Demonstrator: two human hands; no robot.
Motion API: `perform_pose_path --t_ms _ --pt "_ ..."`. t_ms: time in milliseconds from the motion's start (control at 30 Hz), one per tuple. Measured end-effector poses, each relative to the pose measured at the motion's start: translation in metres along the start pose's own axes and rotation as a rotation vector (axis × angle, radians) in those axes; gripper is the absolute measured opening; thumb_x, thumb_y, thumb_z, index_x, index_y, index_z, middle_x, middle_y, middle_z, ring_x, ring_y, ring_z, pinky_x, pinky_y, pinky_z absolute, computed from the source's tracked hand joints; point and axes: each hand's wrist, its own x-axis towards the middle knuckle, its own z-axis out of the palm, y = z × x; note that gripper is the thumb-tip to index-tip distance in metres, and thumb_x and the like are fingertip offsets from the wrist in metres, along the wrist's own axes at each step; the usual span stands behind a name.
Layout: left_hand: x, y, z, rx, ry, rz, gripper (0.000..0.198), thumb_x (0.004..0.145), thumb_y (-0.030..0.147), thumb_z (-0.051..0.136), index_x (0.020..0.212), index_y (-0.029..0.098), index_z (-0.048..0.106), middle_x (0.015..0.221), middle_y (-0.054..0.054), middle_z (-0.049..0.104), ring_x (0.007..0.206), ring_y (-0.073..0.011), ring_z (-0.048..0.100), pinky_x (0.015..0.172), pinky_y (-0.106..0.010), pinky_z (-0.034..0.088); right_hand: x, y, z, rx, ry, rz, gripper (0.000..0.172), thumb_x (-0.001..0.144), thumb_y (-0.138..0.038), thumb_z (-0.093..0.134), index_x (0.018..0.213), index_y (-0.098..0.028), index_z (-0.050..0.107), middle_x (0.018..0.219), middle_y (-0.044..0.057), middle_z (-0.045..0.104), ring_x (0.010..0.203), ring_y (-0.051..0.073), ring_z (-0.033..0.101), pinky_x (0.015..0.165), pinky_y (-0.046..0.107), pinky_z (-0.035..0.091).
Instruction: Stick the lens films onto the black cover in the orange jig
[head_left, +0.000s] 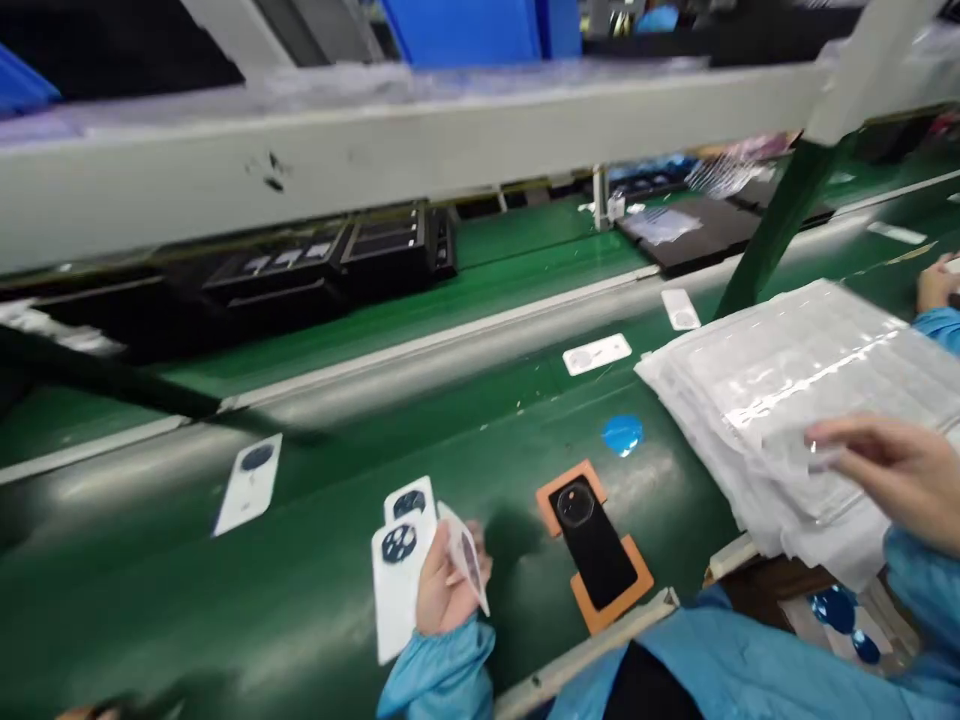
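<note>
Our left hand (pixel 451 585): fingers curled, gripping. Our right hand (pixel 896 475): extended leftward, thumb and forefinger pinching.

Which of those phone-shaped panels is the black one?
The black panel lying on the orange holder, just right of the left hand in the picture; the other phone-shaped panels are white.

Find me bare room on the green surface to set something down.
Between the leftmost white panel and the overlapping white panels is a wide bare patch; a smaller one lies between the left hand and the black panel. The plastic-covered stack crowds the right.
</note>
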Motion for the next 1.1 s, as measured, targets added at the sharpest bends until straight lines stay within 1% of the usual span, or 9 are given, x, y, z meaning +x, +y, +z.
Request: perform_pose_path --t_ms 67,133,200,267,367,533,833,1000,1100 --pt "-0.015 -0.023 -0.008 -0.048 -0.023 0.012 0.022 0.097 0.043 0.067 0.089 0.023 0.067 0.064 0.004 0.057 0.038 -0.0015 0.041 0.032 -0.009 0.035 -0.030 -0.003 0.045 0.132 -0.231 -0.065 0.012 0.083 -0.050 0.080 0.085 -0.039 0.084 0.075 0.007 0.069 0.063 0.025 0.068 0.048 0.039 0.058" --pt "-0.026 -0.044 -0.008 -0.043 -0.036 0.030 0.025 0.096 0.047 0.068 0.090 0.023 0.068 0.064 0.002 0.059 0.042 -0.0032 0.048 0.030 -0.009 0.029 -0.041 0.005 0.098 0.252 -0.394 0.011 0.020 0.083 -0.051 0.080 0.077 -0.032 0.082 0.073 0.006 0.065 0.061 0.021 0.064 0.048 0.035 0.055" --pt "-0.031 -0.059 -0.007 -0.055 -0.078 0.027 0.023 0.097 0.044 0.067 0.092 0.022 0.069 0.066 0.000 0.063 0.048 -0.0051 0.055 0.031 -0.009 0.028 -0.039 0.020 0.152 0.292 -0.440 0.183 0.030 0.085 -0.054 0.077 0.076 -0.025 0.078 0.072 0.005 0.065 0.061 0.019 0.062 0.051 0.032 0.053" --pt "-0.035 -0.066 -0.007 -0.076 -0.117 -0.017 0.022 0.098 0.042 0.066 0.093 0.021 0.069 0.069 -0.001 0.066 0.050 -0.0044 0.057 0.033 -0.009 0.030 -0.029 0.034 0.198 0.300 -0.461 0.318 0.037 0.087 -0.057 0.072 0.088 -0.021 0.077 0.067 0.004 0.066 0.058 0.017 0.061 0.054 0.030 0.052" --pt "-0.041 -0.063 -0.013 -0.131 -0.105 -0.070 0.019 0.100 0.037 0.066 0.094 0.019 0.069 0.073 0.000 0.070 0.045 -0.0006 0.052 0.035 -0.008 0.033 -0.010 0.046 0.240 0.327 -0.560 0.369 0.046 0.080 -0.058 0.077 0.101 -0.017 0.075 0.065 0.002 0.067 0.056 0.016 0.060 0.052 0.028 0.051" --pt "-0.048 -0.057 -0.017 -0.167 -0.017 0.014 0.009 0.098 0.027 0.069 0.100 0.018 0.070 0.080 0.001 0.076 0.048 -0.0034 0.060 0.033 -0.011 0.036 0.005 0.044 0.263 0.287 -0.715 0.354 0.036 0.072 -0.050 0.082 0.084 -0.019 0.069 0.060 0.000 0.064 0.050 0.014 0.059 0.047 0.025 0.048" --pt "-0.045 -0.062 -0.007 -0.026 -0.041 0.210 0.031 0.086 0.031 0.082 0.110 0.016 0.069 0.085 -0.001 0.078 0.058 -0.0125 0.071 0.038 -0.018 0.051 -0.009 0.035 0.271 0.046 -0.621 0.300 0.023 0.084 -0.043 0.070 0.087 -0.023 0.059 0.062 -0.002 0.065 0.054 0.018 0.067 0.053 0.030 0.051" --pt "-0.042 -0.059 -0.002 0.033 -0.049 0.246 0.035 0.083 0.030 0.083 0.111 0.016 0.069 0.087 -0.001 0.078 0.057 -0.0114 0.069 0.042 -0.019 0.055 -0.013 0.036 0.270 -0.232 -0.580 0.071 0.018 0.087 -0.036 0.068 0.095 -0.022 0.062 0.059 -0.004 0.059 0.060 0.019 0.063 0.060 0.030 0.042" --pt "-0.041 -0.059 0.001 0.045 -0.058 0.283 0.041 0.078 0.033 0.088 0.110 0.017 0.070 0.090 -0.002 0.078 0.060 -0.0120 0.070 0.042 -0.018 0.055 -0.016 0.039 0.265 -0.280 -0.536 -0.085 0.015 0.091 -0.034 0.066 0.098 -0.021 0.065 0.067 -0.001 0.062 0.064 0.019 0.062 0.061 0.032 0.043"
